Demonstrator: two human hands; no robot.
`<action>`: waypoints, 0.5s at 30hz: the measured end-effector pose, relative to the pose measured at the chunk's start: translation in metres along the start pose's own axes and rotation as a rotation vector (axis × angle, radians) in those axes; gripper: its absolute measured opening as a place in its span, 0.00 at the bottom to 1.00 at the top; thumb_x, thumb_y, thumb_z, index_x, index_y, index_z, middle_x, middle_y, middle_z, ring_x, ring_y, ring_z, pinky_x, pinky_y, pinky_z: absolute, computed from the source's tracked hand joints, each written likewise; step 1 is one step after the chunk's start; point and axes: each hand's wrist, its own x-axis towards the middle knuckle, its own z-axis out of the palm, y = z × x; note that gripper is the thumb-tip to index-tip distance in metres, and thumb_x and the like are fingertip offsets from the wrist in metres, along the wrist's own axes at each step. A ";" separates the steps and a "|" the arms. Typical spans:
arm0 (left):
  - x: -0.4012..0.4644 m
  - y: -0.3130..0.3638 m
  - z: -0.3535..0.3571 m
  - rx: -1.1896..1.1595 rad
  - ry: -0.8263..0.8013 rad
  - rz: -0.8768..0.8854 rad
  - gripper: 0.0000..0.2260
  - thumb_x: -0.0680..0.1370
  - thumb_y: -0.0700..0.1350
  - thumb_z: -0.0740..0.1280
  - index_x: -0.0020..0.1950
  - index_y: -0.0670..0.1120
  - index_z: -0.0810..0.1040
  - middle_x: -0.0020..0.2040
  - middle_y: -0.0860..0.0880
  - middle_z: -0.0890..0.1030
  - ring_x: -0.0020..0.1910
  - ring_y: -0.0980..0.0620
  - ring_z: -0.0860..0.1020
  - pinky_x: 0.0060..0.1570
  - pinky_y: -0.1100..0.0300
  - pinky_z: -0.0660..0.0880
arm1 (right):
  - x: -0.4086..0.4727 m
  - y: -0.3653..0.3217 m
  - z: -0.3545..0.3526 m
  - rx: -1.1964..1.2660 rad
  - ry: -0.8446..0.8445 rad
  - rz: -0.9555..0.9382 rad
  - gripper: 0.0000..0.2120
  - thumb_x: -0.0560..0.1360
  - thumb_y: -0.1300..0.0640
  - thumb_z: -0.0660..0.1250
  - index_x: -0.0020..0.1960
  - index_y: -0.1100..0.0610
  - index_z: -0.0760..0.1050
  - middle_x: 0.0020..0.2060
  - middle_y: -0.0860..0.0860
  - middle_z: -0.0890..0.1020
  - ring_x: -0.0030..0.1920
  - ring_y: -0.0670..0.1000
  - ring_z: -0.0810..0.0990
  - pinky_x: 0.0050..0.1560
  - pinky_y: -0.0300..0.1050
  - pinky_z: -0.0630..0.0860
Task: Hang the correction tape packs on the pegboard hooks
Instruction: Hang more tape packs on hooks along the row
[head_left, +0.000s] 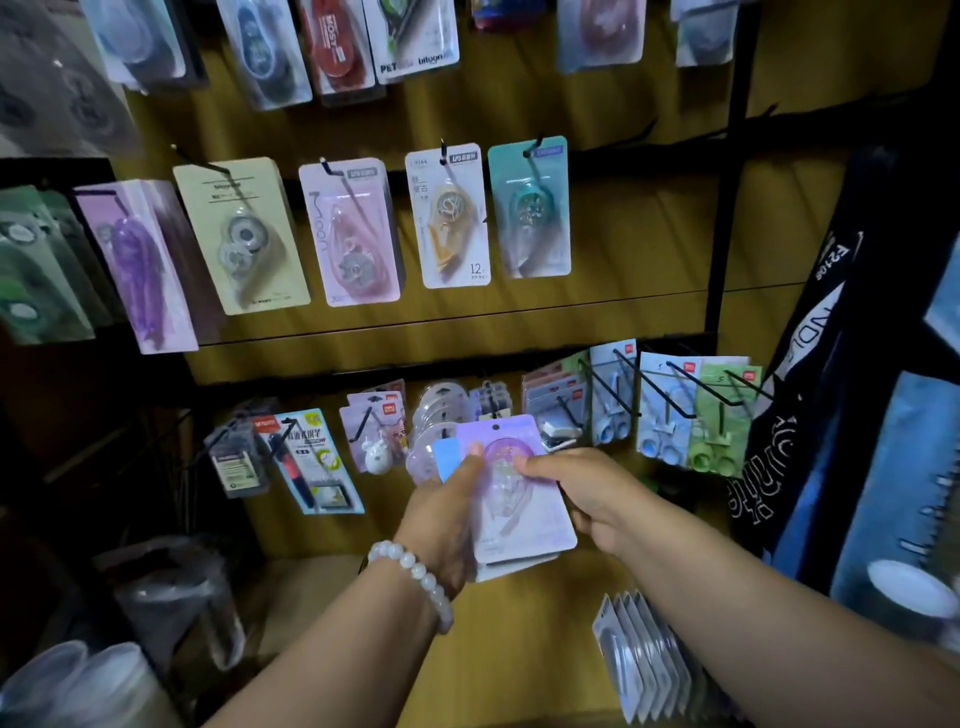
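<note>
Hands: we are holding a stack of packs (511, 499) between our left hand (444, 512) and right hand (587, 496), before the pegboard (623, 306).
Middle row: packs are hanging side by side on hooks (332, 169) above our hands.
Lower right: loose packs (644, 654) are lying on the shelf (519, 649).
</note>
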 end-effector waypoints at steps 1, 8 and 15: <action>0.000 0.000 -0.001 -0.016 0.000 -0.028 0.20 0.78 0.56 0.66 0.57 0.40 0.80 0.47 0.38 0.86 0.42 0.38 0.85 0.39 0.44 0.82 | 0.000 -0.001 -0.001 0.038 -0.002 0.004 0.08 0.73 0.59 0.71 0.47 0.65 0.80 0.45 0.61 0.85 0.41 0.58 0.84 0.40 0.45 0.78; 0.009 0.000 -0.019 0.171 0.026 0.130 0.10 0.77 0.38 0.69 0.58 0.38 0.78 0.47 0.37 0.85 0.41 0.39 0.84 0.38 0.50 0.81 | -0.002 -0.026 -0.018 0.089 0.087 -0.165 0.07 0.74 0.58 0.70 0.42 0.60 0.76 0.42 0.60 0.82 0.42 0.58 0.81 0.43 0.47 0.75; 0.021 -0.001 -0.028 0.278 0.113 0.276 0.08 0.75 0.34 0.70 0.54 0.39 0.80 0.45 0.38 0.85 0.45 0.37 0.83 0.50 0.42 0.80 | -0.013 -0.108 -0.023 0.230 0.127 -0.522 0.07 0.74 0.58 0.70 0.40 0.58 0.75 0.38 0.57 0.81 0.41 0.56 0.79 0.45 0.49 0.72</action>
